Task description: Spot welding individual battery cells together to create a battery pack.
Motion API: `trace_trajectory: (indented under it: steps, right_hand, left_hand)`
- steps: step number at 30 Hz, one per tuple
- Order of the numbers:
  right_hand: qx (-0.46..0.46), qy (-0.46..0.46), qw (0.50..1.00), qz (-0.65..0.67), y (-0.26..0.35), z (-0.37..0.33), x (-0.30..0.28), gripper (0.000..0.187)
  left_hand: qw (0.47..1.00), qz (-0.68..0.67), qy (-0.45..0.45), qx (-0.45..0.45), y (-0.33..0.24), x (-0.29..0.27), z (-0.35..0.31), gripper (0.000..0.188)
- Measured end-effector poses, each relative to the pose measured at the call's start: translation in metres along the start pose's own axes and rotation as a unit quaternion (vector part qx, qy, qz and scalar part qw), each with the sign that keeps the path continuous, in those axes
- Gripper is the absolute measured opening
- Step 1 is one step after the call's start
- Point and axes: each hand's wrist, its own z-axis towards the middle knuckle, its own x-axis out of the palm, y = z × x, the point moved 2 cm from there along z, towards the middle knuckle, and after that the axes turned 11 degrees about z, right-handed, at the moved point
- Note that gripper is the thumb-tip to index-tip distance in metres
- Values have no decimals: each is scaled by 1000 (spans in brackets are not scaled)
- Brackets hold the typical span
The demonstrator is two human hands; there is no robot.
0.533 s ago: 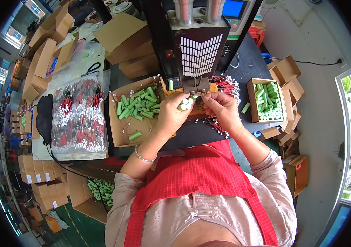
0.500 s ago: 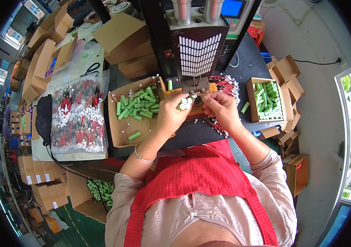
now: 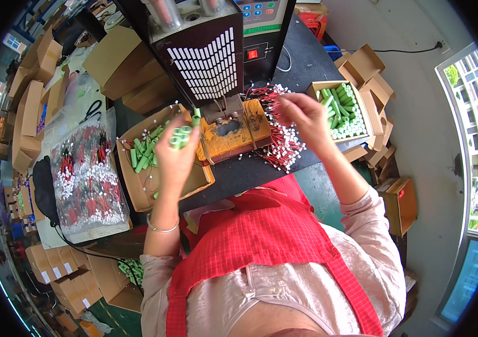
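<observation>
My left hand (image 3: 175,160) is closed around several green cylindrical battery cells (image 3: 180,137), their round ends facing up. It is raised over the right side of a cardboard tray (image 3: 194,183) of loose green cells, left of an orange-topped block (image 3: 239,130). Another green cell (image 3: 196,117) stands upright just beyond its fingers. My right hand (image 3: 308,119) hovers at a pile of red and black wire leads (image 3: 281,140) with white connectors, fingers bent and thumb drawn in. Whatever may be between its fingertips is too small to make out.
A black bench machine (image 3: 205,62) with two metal electrodes stands over the block. To the right is a box (image 3: 318,87) of green cells in rows. Bagged wire leads (image 3: 90,180) and scissors (image 3: 91,110) lie left; open cartons (image 3: 118,64) stand behind.
Both hands have parted from beneath the machine's electrodes. My left hand went left with the cells; my right hand went right to the wire pile. The whole view has shifted and turned.
</observation>
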Motion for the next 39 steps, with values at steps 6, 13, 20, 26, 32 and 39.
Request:
trace_trajectory:
  steps: [6, 13, 20, 26, 32, 39]
  right_hand:
    - [-57, 60, 951, -299, -21, -20, -40, 7]
    - [-17, 145, 889, -433, -34, -31, -26, 13]
    - [49, 119, 936, -328, -21, -24, -42, 13]
    - [28, 69, 950, -302, 6, -21, -47, 13]
    - [18, -29, 998, -50, 13, -26, -48, 8]
    - [16, 48, 989, 137, -4, -54, -22, 11]
  left_hand:
    - [994, 90, -45, -47, 36, -44, -2, 16]
    - [992, 119, 17, -44, 23, -33, -13, 20]
    - [975, 117, -28, 187, -3, -8, 1, 18]
    - [934, 243, 40, 259, -10, 1, 9, 20]
    - [947, 258, -106, 159, 7, -50, -5, 24]
    - [919, -343, 103, -164, -9, -3, -43, 29]
